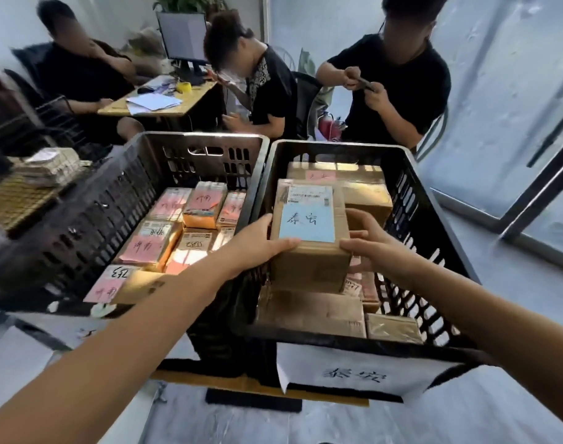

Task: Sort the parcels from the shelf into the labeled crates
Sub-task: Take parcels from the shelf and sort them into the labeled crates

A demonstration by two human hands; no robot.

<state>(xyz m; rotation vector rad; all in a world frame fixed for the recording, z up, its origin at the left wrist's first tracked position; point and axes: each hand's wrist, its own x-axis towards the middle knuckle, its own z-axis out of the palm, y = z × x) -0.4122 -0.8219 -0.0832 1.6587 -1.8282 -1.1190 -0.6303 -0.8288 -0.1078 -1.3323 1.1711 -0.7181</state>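
Above right crate [411,193]: one blue-labelled parcel [309,216], left hand [257,241] and right hand [374,243] gripping opposite sides, fingers [360,216] curled round it; label matches crate sign [353,376], presumably its destination.

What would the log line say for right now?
left hand: holds blue-label parcel | right hand: holds it too | place: above right crate

The parcel [309,219] is covering most of the boxes [309,312] beneath it in the right crate [337,149]. The right forearm [497,309] is hiding one end of that crate's paper label [353,370]. The left crate [81,225] is running off the left edge, and the handwriting on its pink labels [142,248] is blurring beyond reading.
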